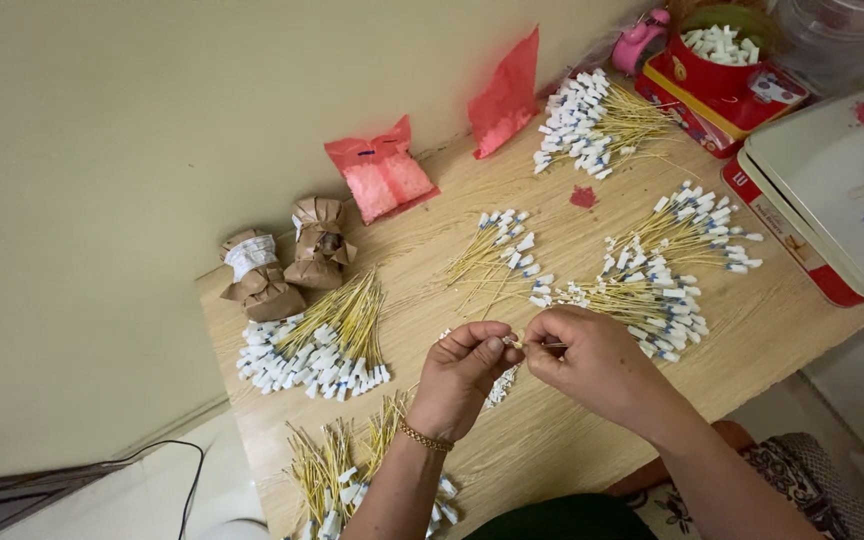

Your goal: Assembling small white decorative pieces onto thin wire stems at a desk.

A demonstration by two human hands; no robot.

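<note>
Both hands meet over the middle of the wooden table [552, 440]. The left hand [464, 372] and right hand [592, 360] each pinch an end of one thin wire [530, 345], fingertips pressed tight on it, just above the tabletop. Piles of yellow wires with white tips lie all around: one pile [317, 345] to the left, another pile [642, 295] right behind the right hand, more near the wrist. Further back there are two brown paper bundles [287, 262], red bags [382, 175], a red cup [717, 55] and a white tray [832, 180].
</note>
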